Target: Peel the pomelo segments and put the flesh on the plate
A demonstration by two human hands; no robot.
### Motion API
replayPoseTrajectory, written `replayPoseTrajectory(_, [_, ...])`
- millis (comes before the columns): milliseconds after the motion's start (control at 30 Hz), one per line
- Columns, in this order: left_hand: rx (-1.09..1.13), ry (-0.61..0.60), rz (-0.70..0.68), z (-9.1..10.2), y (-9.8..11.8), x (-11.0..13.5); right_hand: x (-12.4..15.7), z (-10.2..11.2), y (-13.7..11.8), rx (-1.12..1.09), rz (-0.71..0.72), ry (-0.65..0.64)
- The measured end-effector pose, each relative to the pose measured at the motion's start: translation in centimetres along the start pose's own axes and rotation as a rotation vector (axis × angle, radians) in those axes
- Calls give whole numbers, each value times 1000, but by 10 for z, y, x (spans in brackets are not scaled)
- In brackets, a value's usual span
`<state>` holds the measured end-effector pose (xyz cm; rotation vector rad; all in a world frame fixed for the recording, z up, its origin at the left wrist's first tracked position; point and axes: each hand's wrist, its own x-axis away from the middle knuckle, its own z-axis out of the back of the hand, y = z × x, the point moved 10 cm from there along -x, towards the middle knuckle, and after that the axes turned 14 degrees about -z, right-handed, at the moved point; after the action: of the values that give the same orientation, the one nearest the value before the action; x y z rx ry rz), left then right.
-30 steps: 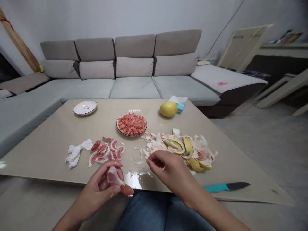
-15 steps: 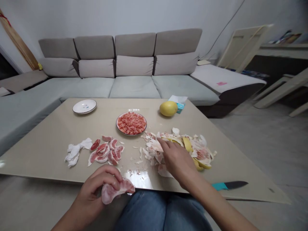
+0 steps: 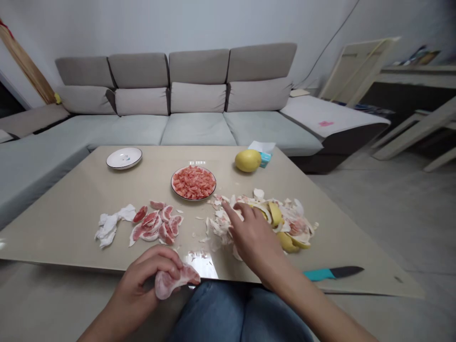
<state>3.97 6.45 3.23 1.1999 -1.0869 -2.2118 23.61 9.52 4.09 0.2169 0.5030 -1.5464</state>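
Note:
Between the thumb and fingers of my left hand [image 3: 149, 273] is a pomelo segment [image 3: 174, 281] with pale membrane on it, held just off the table's near edge. My right hand [image 3: 254, 237] hovers at the heap of peel and membrane scraps [image 3: 295, 221], its fingers apart and nothing seen in them; its fingertips are close to the scraps. Several unpeeled red pomelo segments [image 3: 151, 223] lie left of centre. Beyond them, a plate [image 3: 172, 189] bears a mound of red pomelo flesh pieces [image 3: 194, 182].
A teal-handled knife [image 3: 333, 273] lies by the near right edge. Crumpled tissue [image 3: 110, 225] sits at the left, with a white plate [image 3: 124, 158] farther back. A whole yellow pomelo [image 3: 248, 161] stands beside a tissue pack [image 3: 265, 156]. Behind the table [image 3: 81, 190] is a sofa [image 3: 199, 128].
My right hand has shifted slightly left and its fingers have spread apart over the scraps. My left hand still holds the segment, nearly in place.

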Motion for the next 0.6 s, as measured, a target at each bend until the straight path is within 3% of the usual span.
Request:
replayPoseTrajectory(67, [-5,-1,0,0,0,0,7,4,-12,-236,78,-89])
replayPoseTrajectory(133, [-6,-29,4,-1,-1,0,19,11,-34,-493,161,-261])
replayPoseTrajectory(233, [-27,-91,-1,-5,0,0,37,25,-70,-624,274,-435])
replayPoseTrajectory(333, [-67,-143,-5,-10,3,0,46,33,-90,-519,328,-412])
replayPoseTrajectory(600, [-107,-199,23,-14,5,0,58,21,-103,-251,421,-267])
